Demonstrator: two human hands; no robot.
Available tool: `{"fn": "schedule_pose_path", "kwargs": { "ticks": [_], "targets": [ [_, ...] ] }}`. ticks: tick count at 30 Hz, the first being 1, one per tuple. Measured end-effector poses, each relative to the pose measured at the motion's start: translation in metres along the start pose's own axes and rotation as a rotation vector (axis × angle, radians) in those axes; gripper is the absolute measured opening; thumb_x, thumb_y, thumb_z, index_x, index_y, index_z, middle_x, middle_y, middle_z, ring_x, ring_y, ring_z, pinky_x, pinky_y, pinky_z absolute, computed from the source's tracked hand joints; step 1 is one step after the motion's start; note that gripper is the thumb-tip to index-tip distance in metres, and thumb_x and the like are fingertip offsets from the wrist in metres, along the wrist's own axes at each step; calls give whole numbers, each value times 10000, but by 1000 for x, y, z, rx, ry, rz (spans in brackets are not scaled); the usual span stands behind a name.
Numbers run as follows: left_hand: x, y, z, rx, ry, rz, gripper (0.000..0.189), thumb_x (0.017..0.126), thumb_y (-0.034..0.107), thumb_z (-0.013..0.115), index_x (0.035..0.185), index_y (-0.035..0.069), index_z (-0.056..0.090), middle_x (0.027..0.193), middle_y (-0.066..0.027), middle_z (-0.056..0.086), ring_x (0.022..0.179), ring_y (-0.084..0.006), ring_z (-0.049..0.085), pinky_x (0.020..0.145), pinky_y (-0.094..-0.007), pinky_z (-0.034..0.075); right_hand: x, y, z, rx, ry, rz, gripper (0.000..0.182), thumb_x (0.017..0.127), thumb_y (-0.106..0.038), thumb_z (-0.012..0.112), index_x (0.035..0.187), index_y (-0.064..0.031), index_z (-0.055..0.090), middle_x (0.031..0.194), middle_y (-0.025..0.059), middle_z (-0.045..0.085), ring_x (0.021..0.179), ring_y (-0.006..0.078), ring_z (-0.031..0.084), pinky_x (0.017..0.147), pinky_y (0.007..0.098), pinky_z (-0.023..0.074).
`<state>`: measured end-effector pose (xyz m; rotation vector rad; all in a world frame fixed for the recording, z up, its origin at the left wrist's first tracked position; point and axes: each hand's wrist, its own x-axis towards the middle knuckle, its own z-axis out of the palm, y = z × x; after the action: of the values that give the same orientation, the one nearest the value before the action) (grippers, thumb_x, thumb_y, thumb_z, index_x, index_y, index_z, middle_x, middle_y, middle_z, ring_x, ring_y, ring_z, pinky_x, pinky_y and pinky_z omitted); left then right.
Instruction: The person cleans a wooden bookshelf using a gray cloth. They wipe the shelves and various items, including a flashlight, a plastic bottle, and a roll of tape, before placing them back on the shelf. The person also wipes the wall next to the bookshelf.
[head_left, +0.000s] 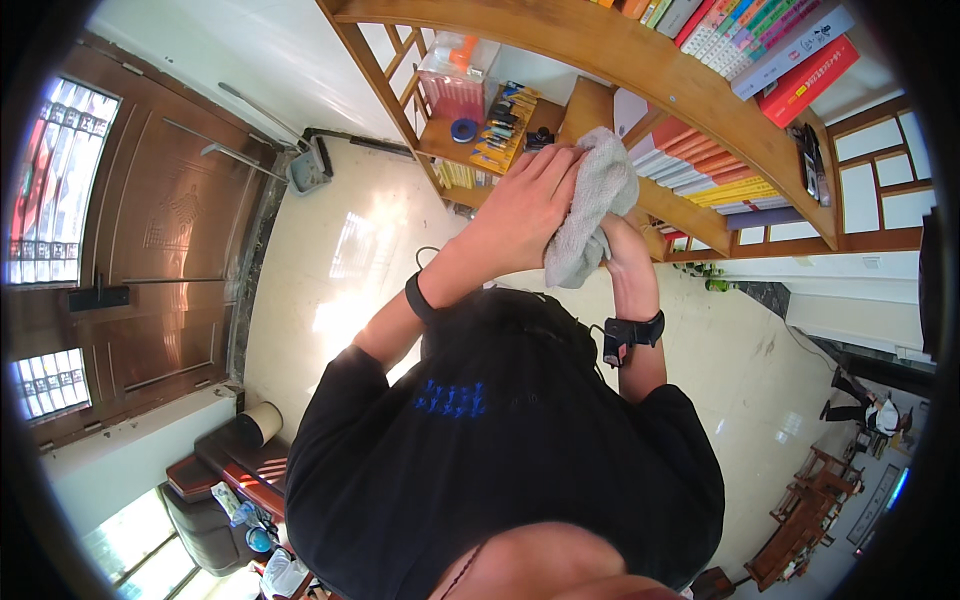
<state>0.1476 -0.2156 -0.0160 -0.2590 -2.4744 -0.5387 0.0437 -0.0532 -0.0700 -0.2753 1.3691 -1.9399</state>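
Observation:
A folded light grey cloth (592, 202) is bunched between my two hands, in front of a wooden bookshelf (667, 90). My left hand (529, 206) lies against the cloth's left side, its fingers together and pointing up toward the shelf. My right hand (616, 232) is at the cloth's lower right; its fingers are mostly hidden behind the fabric. On the shelf just beyond my hands are a yellow pack of pens or markers (504, 131), a roll of blue tape (463, 130), a clear plastic box with pink contents (457, 82) and a small black object (540, 139).
Rows of books (697, 169) fill the shelf at the right, with more books and a red box (808, 81) above. A dustpan (307, 174) stands by the brown door (172, 225). Another person (881, 416) sits far right near wooden furniture (806, 517). A sofa (202, 525) stands lower left.

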Motion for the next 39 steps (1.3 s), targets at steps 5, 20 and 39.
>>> {"fn": "schedule_pose_path", "kwargs": {
  "ticks": [5, 20, 39],
  "targets": [
    [-10, -8, 11, -4, 3, -84, 819, 678, 302, 795, 1332, -112, 530, 1273, -252, 588, 1203, -416, 574, 1025, -462, 468, 13, 9, 6, -204, 28, -109, 523, 896, -54, 714, 1390, 33, 566, 1317, 114, 663, 1210, 211, 627, 1025, 350, 499],
    [-47, -42, 25, -305, -50, -129, 851, 662, 247, 856, 1382, -65, 528, 1331, -277, 582, 1173, -459, 606, 995, -478, 528, 24, 16, -4, -585, -255, -97, 539, 899, -107, 765, 1386, 31, 578, 1283, 112, 698, 1185, 210, 647, 1034, 363, 505],
    [35, -277, 201, -446, -156, -603, 1117, 539, 456, 998, 1370, -110, 512, 1272, -268, 632, 1245, -397, 599, 1065, -404, 483, -62, 14, -164, -7, 351, 75, 703, 881, -28, 719, 1521, 23, 433, 1437, 156, 594, 1318, 302, 592, 1110, 415, 476]
  ]
}}
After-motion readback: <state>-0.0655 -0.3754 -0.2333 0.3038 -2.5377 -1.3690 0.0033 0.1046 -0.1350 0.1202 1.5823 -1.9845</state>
